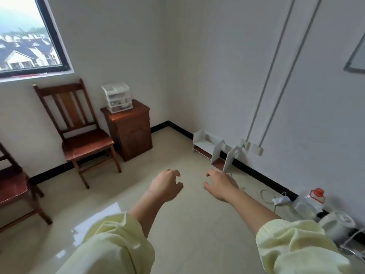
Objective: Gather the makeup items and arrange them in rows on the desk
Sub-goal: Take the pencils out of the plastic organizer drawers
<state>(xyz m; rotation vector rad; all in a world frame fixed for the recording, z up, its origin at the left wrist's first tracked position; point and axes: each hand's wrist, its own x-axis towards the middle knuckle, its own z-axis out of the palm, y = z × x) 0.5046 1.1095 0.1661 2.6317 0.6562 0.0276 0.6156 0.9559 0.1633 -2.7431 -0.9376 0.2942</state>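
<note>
At the far left stands part of a dark red-brown wooden chair, and beside it a second slat-backed wooden chair sits under the black-framed window. Next comes a small reddish wooden cabinet in the corner, and on its top a clear plastic drawer organizer with several stacked drawers. Small things show through the drawer fronts but are too small to name; judging by the task, the makeup items are most likely in there. The left hand is stretched out over the pale glossy tiled floor, fingers loosely curled and holding nothing. Just beside it the right hand reaches forward in the same way, equally empty. Both are well apart from the organizer. Further right, a low white desktop shelf unit rests on the floor against the wall, then a clear plastic water jug with a red cap and a white electric kettle. No desk is in view and no item has been gathered or laid in a row, so the task looks barely begun: fetching, carrying and arranging all appear to remain.
</note>
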